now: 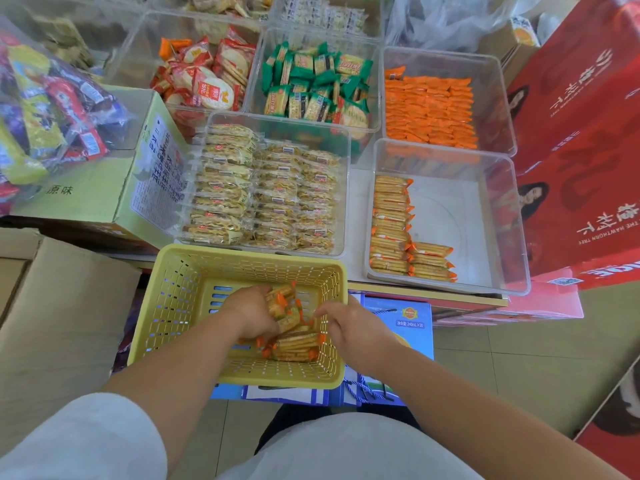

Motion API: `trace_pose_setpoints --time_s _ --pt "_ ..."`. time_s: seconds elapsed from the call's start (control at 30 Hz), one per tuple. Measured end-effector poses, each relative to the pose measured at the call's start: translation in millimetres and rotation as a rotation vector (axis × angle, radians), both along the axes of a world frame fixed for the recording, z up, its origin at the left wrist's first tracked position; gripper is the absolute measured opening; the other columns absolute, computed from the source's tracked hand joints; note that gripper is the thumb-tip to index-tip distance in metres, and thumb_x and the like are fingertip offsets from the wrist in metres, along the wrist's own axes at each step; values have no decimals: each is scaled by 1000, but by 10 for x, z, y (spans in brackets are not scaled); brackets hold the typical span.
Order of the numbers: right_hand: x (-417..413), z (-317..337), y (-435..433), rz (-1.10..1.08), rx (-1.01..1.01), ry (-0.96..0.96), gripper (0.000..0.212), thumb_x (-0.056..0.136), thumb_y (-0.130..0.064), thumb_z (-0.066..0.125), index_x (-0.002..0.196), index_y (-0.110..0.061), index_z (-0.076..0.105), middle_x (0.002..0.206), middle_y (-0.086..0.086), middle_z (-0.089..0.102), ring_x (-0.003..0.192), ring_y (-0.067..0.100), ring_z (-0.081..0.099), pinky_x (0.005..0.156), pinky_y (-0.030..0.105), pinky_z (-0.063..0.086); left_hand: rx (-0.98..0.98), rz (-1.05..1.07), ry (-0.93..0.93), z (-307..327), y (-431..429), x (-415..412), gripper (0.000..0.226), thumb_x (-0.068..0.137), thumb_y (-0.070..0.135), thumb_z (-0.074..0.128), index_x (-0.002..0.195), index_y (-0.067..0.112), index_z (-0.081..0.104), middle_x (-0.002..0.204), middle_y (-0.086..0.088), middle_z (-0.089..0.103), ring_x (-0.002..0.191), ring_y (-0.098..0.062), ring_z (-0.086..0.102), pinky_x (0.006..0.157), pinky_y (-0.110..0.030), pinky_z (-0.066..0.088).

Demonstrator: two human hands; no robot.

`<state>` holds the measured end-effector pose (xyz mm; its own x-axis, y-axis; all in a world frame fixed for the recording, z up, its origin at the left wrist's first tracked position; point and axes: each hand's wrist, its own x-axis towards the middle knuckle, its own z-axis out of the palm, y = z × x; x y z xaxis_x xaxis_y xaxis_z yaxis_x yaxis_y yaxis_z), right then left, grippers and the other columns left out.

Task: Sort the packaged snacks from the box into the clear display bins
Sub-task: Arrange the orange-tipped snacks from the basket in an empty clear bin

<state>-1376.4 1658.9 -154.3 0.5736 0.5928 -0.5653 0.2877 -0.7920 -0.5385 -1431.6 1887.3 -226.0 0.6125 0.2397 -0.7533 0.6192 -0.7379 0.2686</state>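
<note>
Seen from above: both hands deep in a yellow perforated plastic basket [239, 317]. Left hand [254, 315] clamped around a stack of slim cracker packets with orange ends [294, 344]; right hand [349, 325] loosely curled at the pile, grip unclear. Sorting roughly midway, judging by the clear plastic bin on the white table [450, 216], only partly lined with matching packets. Neighbouring bins already full. Packets flat, crinkly, golden through clear film.
</note>
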Motion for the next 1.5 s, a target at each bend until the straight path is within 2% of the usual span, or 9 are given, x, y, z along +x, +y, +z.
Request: trace_pose_setpoints --time_s 0.27,0.47,0.57,0.77,0.93,1.03,1.2,1.33,1.5 --pt "17 -36 -4 21 1 -31 35 104 -24 37 130 -42 53 109 1 45 61 17 57 53 30 49 -66 27 -74 208 132 -148 80 67 26 91 138 20 56 110 2 71 89 -18 69 70 -30 58" --pt "4 117 -27 69 36 -166 56 97 -61 44 149 -45 30 145 0 31 138 25 32 113 46 38 -211 341 -363 770 160 -442 48 61 19 97 96 32 66 85 10 77 74 -6 72 65 -25 56" --pt "-31 380 7 -104 210 -234 78 84 -80 35 149 -37 39 149 -7 33 142 15 22 118 42 28 -463 723 -588 1080 -36 -617 53 65 12 97 102 37 69 92 13 80 79 -8 76 60 -23 59" --pt "33 803 -2 -271 542 251 79 76 -83 50 141 -38 46 135 -21 54 130 -1 48 105 25 43 -716 1027 -723 1435 -689 -489 51 49 24 102 86 42 72 93 -5 81 81 -29 79 65 -46 64" --pt "405 770 -244 -427 613 586 14 91 -66 56 95 -55 64 96 -23 73 92 6 74 69 15 57 -875 1117 -655 1457 -1256 -109 55 54 28 98 103 25 75 100 -15 79 86 -40 78 66 -51 62" --pt "728 672 -546 -475 574 675 29 92 -61 56 116 -47 63 109 0 76 101 27 73 91 47 58 -943 1261 -668 1426 -1603 133 47 67 16 92 111 10 75 108 -23 77 91 -45 76 72 -56 62" --pt "1201 573 -1088 -461 587 958 28 96 -40 57 123 -40 63 119 12 72 100 34 69 84 59 53 -998 1406 -711 1383 -2175 463 34 66 23 88 99 18 81 107 -18 78 91 -34 78 69 -43 62" --pt "1402 529 -1353 -440 571 1036 35 99 -39 54 134 -35 55 125 12 70 114 37 67 89 59 55 -978 1434 -756 1363 -2482 689 24 74 21 85 98 21 82 110 -20 77 97 -35 76 73 -49 63" --pt "1531 495 -1462 -396 521 1006 45 91 -44 61 129 -20 63 102 10 75 79 20 72 59 28 55 -909 1342 -680 1347 -2627 861 35 81 25 81 115 17 77 119 -17 76 108 -37 73 95 -57 58"
